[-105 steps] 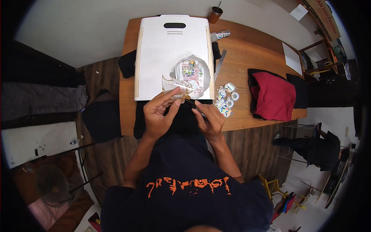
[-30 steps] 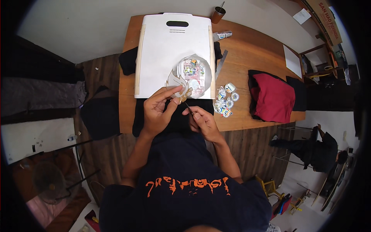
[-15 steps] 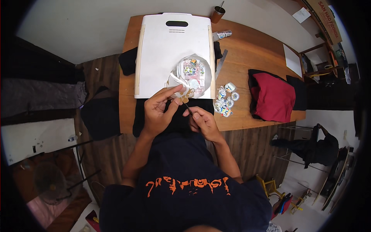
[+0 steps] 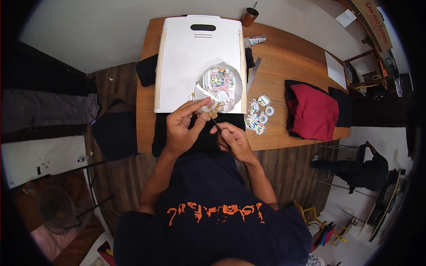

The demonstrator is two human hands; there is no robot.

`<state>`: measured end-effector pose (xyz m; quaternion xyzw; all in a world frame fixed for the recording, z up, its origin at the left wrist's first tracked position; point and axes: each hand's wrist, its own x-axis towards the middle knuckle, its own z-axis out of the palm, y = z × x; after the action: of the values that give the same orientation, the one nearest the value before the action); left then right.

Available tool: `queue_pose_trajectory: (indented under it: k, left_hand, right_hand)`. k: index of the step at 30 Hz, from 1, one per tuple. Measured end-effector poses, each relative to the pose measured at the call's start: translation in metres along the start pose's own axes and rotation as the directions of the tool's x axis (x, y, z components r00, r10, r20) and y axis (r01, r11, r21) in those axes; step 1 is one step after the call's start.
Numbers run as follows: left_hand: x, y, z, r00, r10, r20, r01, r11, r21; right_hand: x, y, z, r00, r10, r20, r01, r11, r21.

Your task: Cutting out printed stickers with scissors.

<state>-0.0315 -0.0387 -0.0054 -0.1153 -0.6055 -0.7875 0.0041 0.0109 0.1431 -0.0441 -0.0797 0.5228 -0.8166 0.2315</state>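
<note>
My left hand (image 4: 182,127) pinches the near end of a curled strip of white film (image 4: 203,91) with golden-brown shapes on it. The strip belongs to a loose roll of printed sticker film (image 4: 238,84), whose round opening shows colourful prints inside. A thin dark tool (image 4: 216,126) is gripped in my right hand (image 4: 235,141), its tip at the film's near edge by my left fingertips. Whether it is a blade or tweezers I cannot tell. The roll rests on the near part of a white board (image 4: 186,62) with an oval handle slot.
Cut-out stickers (image 4: 258,116) lie in a pile right of the board on the wooden table (image 4: 288,57). Nearby are a metal ruler (image 4: 254,73), a brown cup (image 4: 250,17) and folded red cloth (image 4: 316,113). Black fabric (image 4: 228,120) lies under the board's near edge.
The curled film above my left fingers has shifted slightly. Both hands stay in nearly the same place.
</note>
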Motion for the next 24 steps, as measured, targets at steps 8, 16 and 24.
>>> queue_pose_trajectory:
  k: [8,16,24]
  left_hand:
    - [0.0005,0.0,-0.0008,1.0,0.005,0.004,-0.005,1.0,0.004]
    - [0.0004,-0.0006,-0.001,1.0,0.007,0.003,-0.007,1.0,-0.001]
    - [-0.0012,-0.001,-0.001,1.0,-0.005,0.0,0.005,1.0,0.0]
  right_hand:
    - [0.0006,0.0005,0.0009,1.0,-0.018,-0.019,0.017,1.0,-0.023]
    - [0.001,0.0016,-0.0004,1.0,-0.015,-0.012,0.016,1.0,0.011]
    - [-0.0004,0.0056,-0.0044,1.0,-0.024,-0.01,0.025,0.999,0.037]
